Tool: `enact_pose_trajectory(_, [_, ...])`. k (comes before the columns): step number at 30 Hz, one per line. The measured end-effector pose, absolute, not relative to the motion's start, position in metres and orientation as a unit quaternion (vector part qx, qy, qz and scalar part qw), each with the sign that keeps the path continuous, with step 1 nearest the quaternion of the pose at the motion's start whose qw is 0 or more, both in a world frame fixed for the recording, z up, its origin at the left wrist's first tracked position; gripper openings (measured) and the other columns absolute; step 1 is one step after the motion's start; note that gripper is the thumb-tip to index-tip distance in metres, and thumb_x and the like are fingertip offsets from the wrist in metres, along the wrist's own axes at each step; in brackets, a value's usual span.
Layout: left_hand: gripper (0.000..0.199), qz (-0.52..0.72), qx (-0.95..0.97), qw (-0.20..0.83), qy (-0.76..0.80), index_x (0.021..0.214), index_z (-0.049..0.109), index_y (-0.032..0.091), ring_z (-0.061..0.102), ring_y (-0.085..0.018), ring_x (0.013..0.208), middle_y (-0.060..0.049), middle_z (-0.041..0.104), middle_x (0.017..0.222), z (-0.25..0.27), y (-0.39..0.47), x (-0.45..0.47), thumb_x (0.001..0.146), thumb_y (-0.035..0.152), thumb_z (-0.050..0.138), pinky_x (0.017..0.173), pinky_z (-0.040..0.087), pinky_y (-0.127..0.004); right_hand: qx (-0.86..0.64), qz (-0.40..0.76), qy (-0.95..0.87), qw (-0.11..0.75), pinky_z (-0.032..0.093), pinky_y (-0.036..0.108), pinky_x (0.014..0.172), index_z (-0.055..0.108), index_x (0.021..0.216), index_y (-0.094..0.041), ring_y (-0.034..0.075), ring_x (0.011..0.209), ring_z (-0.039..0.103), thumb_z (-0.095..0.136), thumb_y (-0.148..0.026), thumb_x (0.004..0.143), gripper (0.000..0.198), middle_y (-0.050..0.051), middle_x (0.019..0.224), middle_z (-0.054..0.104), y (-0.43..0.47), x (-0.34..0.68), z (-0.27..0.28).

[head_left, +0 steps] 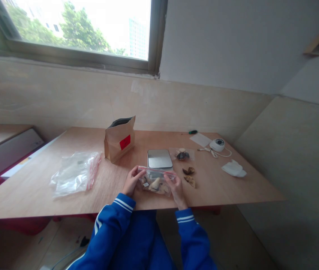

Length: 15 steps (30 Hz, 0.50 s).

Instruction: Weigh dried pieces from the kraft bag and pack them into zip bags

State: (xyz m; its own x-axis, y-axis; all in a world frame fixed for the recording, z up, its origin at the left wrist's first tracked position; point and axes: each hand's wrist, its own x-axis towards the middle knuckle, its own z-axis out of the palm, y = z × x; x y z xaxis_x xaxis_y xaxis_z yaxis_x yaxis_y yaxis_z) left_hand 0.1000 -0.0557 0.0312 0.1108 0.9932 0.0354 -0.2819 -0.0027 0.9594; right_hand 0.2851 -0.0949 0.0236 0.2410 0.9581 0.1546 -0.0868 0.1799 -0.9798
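Head view: we are observing the left hand (131,180) and right hand (176,186) pinching the upper corners of the zip bag (155,180) by the table's (218,195) near edge, where a slackened pinch or unsealed red strip (156,170) could be spilling its pieces (158,186).

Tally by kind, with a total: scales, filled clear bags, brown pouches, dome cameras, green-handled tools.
Scale: 1
Filled clear bags: 2 (one held, one beside the scale)
Brown pouch: 1
White dome camera: 1
Green-handled tool: 1
Total: 6
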Motion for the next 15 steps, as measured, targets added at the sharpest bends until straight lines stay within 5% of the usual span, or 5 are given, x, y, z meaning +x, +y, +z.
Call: enact_pose_trajectory(15, [0.030,0.491,0.525,0.558,0.415,0.087,0.069,0.014,0.064,-0.017,0.076,-0.005,0.070,0.081,0.0262,-0.0548,0.0973,0.070,0.039,0.072,0.071,0.048,-0.026,-0.504,0.379,-0.497,0.596,0.051,0.030,0.076,0.069,0.079,-0.018,0.020,0.079,0.066,0.066,-0.037,0.076,0.019,0.004,0.080,0.070,-0.0925,0.2833,0.0215])
